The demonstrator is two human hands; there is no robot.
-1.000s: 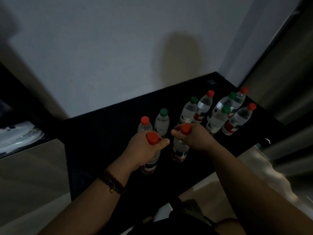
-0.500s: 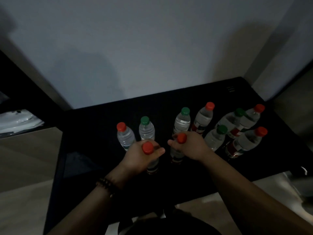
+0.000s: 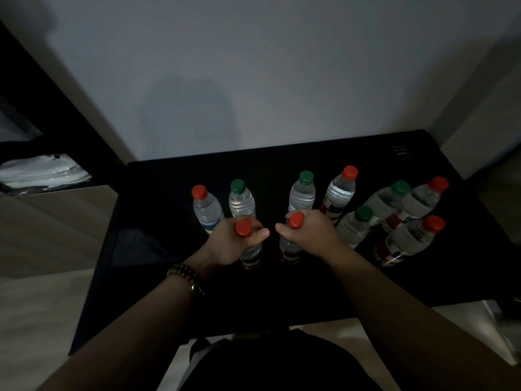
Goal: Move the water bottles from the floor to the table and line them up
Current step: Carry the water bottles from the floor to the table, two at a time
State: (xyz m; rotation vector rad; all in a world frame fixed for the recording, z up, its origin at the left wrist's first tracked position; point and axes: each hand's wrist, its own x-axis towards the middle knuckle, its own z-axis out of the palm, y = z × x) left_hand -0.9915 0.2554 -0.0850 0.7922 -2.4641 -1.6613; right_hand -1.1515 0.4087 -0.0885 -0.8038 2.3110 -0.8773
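Note:
Several clear water bottles with red or green caps stand on a black table [image 3: 158,277]. My left hand [image 3: 228,244] grips the neck of a red-capped bottle [image 3: 251,253] that stands upright in front of the row. Just to its right, my right hand [image 3: 313,235] grips the neck of another red-capped bottle [image 3: 289,251]. Behind my hands stand a red-capped bottle [image 3: 206,210], a green-capped bottle [image 3: 241,200], another green-capped one [image 3: 302,191] and a red-capped one [image 3: 339,191]. A cluster of several more bottles [image 3: 406,221] stands at the right.
A pale wall [image 3: 253,80] rises right behind the table. A dark shelf with a white object [image 3: 42,172] is at the left. Light floor [image 3: 36,306] shows left of and below the table's front edge. The room is dim.
The view has swung so the table sits more squarely ahead. Both hands still grip the same two red-capped bottles, which now sit upright just in front of the back row.

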